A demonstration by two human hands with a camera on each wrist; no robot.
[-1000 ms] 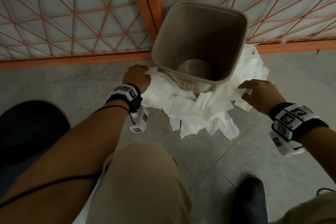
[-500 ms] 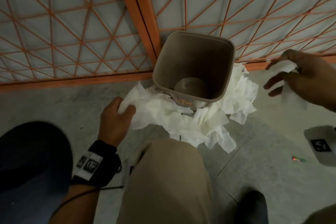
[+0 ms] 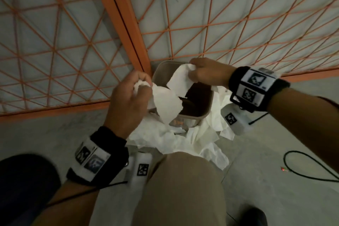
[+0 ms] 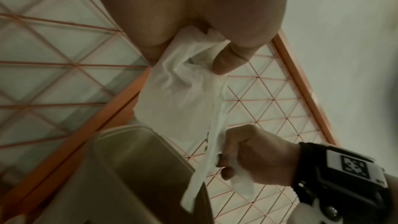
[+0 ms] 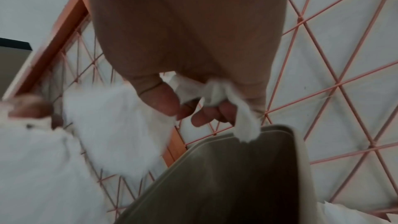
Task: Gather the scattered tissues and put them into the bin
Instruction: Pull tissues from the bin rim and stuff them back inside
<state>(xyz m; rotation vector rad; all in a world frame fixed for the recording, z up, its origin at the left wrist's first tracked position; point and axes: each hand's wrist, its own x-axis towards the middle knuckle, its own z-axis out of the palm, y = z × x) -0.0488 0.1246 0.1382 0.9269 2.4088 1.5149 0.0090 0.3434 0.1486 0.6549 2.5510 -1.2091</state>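
A beige bin point(image 3: 205, 113) stands on the floor against an orange lattice fence. White tissues point(image 3: 185, 138) lie piled around its near and right sides. My left hand point(image 3: 142, 86) grips a crumpled tissue point(image 3: 165, 105) that hangs over the bin's left rim. My right hand point(image 3: 193, 72) pinches a second tissue point(image 3: 180, 81) above the bin's opening. In the left wrist view the left hand's tissue point(image 4: 178, 94) droops toward the bin point(image 4: 140, 176). In the right wrist view the fingers point(image 5: 206, 113) curl round a bunched tissue point(image 5: 212, 94) just above the bin point(image 5: 237, 176).
The orange lattice fence point(image 3: 117, 16) runs right behind the bin. My knee point(image 3: 183, 189) is just in front of the tissue pile. A black cable point(image 3: 300, 167) and a small red scrap point(image 3: 284, 169) lie on the floor at right. A dark shoe point(image 3: 255, 216) is at the lower right.
Both hands have risen from the floor pile to above the bin, each now holding a tissue. The right hand swung in from the far right.
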